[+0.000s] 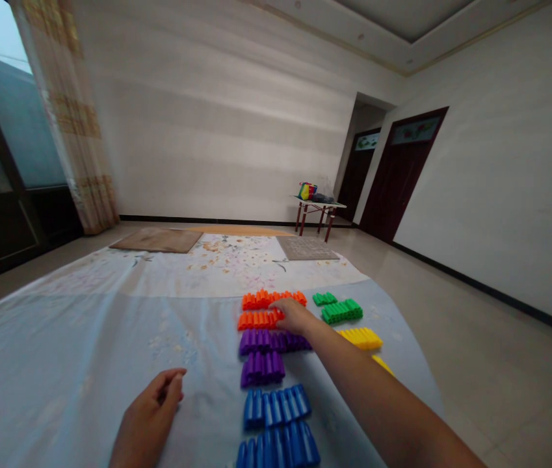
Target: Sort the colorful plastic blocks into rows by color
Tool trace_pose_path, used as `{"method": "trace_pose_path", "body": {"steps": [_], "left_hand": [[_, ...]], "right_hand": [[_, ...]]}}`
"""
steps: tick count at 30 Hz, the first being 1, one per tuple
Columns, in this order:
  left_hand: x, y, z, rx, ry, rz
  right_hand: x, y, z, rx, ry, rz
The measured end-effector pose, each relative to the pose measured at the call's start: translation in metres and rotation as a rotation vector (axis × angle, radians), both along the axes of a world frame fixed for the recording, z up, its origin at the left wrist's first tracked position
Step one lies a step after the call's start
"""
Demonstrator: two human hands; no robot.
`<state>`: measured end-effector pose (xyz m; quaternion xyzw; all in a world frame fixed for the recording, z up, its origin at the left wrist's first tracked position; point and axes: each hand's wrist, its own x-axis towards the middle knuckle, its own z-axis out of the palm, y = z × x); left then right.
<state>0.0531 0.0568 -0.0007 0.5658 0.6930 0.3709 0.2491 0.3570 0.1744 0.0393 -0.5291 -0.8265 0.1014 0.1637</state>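
Observation:
Orange ridged plastic pieces lie side by side in two rows on the blue part of the cloth. My right hand reaches over them, its fingers and thumb closed about the right end of the nearer orange row. Closer to me are two rows of purple pieces, partly behind my right forearm, then two rows of blue pieces. My left hand hovers over the cloth left of the rows, fingers curled toward the thumb, with nothing visible in it.
Green pieces and yellow pieces lie right of my forearm. A floral cloth covers the table. A brown mat and a grey mat lie at its far edge. Beyond stands a small table with a colourful bag.

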Motion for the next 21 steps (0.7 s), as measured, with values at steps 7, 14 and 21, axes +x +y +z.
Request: {"method": "trace_pose_path", "body": {"steps": [7, 14, 21], "left_hand": [[0.000, -0.001, -0.001, -0.026, 0.001, -0.003], [0.002, -0.002, 0.000, 0.026, -0.003, 0.001], [0.003, -0.006, 0.001, -0.025, -0.036, 0.002]], "right_hand": [[-0.006, 0.001, 0.009, 0.062, -0.007, -0.009], [-0.037, 0.026, 0.025, 0.122, -0.051, -0.052], [-0.059, 0.052, 0.021, 0.066, -0.162, -0.060]]}}
